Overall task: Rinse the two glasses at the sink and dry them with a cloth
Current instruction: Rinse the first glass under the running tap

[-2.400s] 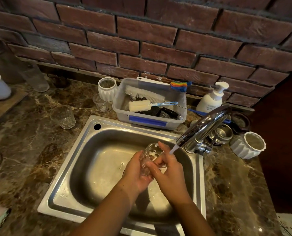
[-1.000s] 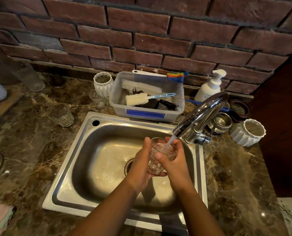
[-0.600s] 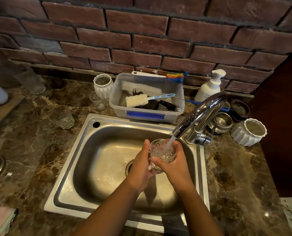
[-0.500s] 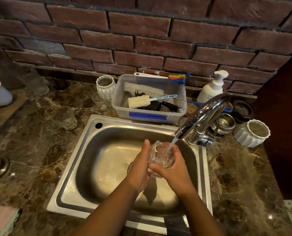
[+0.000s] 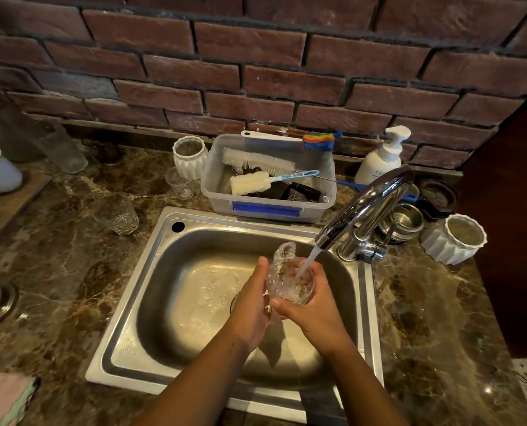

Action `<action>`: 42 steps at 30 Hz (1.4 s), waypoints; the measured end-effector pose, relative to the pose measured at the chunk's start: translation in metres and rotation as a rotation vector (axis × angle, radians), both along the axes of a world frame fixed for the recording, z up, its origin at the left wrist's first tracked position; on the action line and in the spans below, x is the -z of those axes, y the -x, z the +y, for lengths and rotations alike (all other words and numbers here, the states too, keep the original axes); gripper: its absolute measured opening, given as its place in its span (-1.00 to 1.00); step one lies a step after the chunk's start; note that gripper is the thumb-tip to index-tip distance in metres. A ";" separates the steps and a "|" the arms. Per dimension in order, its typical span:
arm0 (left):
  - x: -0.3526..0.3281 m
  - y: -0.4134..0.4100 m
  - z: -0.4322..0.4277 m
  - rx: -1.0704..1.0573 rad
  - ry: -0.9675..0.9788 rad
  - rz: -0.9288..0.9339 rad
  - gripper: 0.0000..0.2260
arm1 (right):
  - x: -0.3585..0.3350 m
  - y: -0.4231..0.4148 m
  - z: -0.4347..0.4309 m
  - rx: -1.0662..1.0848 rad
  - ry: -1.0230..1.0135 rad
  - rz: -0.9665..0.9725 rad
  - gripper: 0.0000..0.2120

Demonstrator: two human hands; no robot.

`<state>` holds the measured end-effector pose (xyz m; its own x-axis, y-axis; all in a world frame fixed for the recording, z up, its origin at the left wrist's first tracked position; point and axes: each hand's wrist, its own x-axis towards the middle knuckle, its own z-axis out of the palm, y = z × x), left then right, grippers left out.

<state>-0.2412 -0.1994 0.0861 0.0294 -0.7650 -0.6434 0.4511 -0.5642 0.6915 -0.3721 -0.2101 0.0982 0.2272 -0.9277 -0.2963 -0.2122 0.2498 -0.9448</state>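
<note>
A clear faceted glass point(image 5: 290, 282) is held upright over the steel sink point(image 5: 151, 309), between my left hand point(image 5: 251, 305) on its left side and my right hand point(image 5: 314, 309) wrapped around its right side and base. Water runs from the chrome tap point(image 5: 370, 207) into the glass and splashes up over its far rim. A second faceted glass point(image 5: 116, 214) stands on the marble counter left of the sink. A pink cloth point(image 5: 0, 398) lies at the bottom left corner.
Behind the sink a clear plastic tub point(image 5: 268, 207) holds brushes. A soap pump bottle point(image 5: 380, 158), steel bowls point(image 5: 405, 221) and a white ribbed pot point(image 5: 453, 238) crowd the right back. Another white pot point(image 5: 190, 156) and a small clear cup point(image 5: 179, 187) stand left of the tub.
The glass went from tilted in both hands to upright under the stream. It has filled, and water now splashes over its rim. Both hands stay on it.
</note>
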 end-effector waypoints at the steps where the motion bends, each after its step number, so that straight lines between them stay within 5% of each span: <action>1: -0.001 -0.001 0.000 0.005 0.000 -0.003 -0.37 | 0.000 -0.001 0.000 -0.017 -0.006 0.010 -0.27; 9: 0.000 -0.004 -0.002 0.024 0.014 -0.028 -0.61 | 0.005 -0.003 -0.006 0.016 -0.037 0.035 -0.28; 17: 0.003 -0.001 0.002 0.024 0.071 -0.080 -0.43 | 0.006 -0.015 0.005 0.131 -0.225 -0.132 -0.47; 24: 0.007 0.001 0.018 0.022 -0.111 0.012 -0.37 | 0.026 -0.028 0.017 0.223 -0.416 -0.245 -0.60; 31: 0.009 -0.001 0.036 0.068 -0.232 0.070 -0.44 | 0.030 -0.027 0.034 0.237 -0.630 -0.242 -0.08; 36: 0.006 -0.005 0.048 0.064 -0.251 0.085 -0.45 | 0.024 -0.020 0.041 0.196 -0.682 -0.340 -0.42; 42: -0.007 -0.005 0.057 0.087 -0.231 0.092 -0.43 | 0.012 -0.015 0.053 0.214 -0.670 -0.428 -0.49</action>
<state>-0.2363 -0.1426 0.0931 -0.0968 -0.5945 -0.7983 0.4487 -0.7420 0.4981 -0.3568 -0.1575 0.0867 0.2850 -0.6210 -0.7302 0.2489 0.7836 -0.5693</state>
